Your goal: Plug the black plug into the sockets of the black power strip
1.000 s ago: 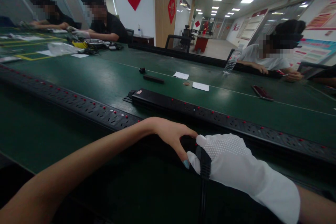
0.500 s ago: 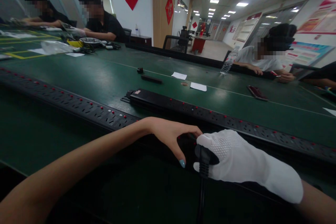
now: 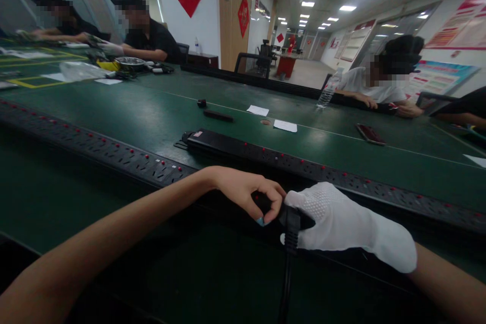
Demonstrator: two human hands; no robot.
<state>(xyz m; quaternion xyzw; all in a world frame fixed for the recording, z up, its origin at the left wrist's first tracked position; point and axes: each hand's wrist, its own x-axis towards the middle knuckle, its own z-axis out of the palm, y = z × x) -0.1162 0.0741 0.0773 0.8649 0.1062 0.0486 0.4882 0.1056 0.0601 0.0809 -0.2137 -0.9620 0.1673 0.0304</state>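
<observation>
My right hand [image 3: 337,220], in a white dotted glove, is closed around a black power plug [image 3: 293,220]. The plug's cable [image 3: 286,278] hangs down from it toward the bottom of the view. Just left of the plug is my left hand [image 3: 258,195], bare, with thumb and fingertips brought together. Whether anything is pinched in its fingers is too dark to make out. Both hands are above the near black power strip [image 3: 140,162], part of which they hide. A second long black power strip [image 3: 261,154] with red buttons lies just beyond them.
On the green table [image 3: 152,101] are a short black bar [image 3: 218,115], white paper slips [image 3: 285,126], a phone [image 3: 370,134] and a water bottle [image 3: 327,92]. A plastic bag [image 3: 81,71] and a metal bowl [image 3: 130,62] are at far left. Other people sit across the table.
My left hand's thumb and fingers have closed from a wide gap to touching. My right hand, holding the plug, has shifted slightly left and up.
</observation>
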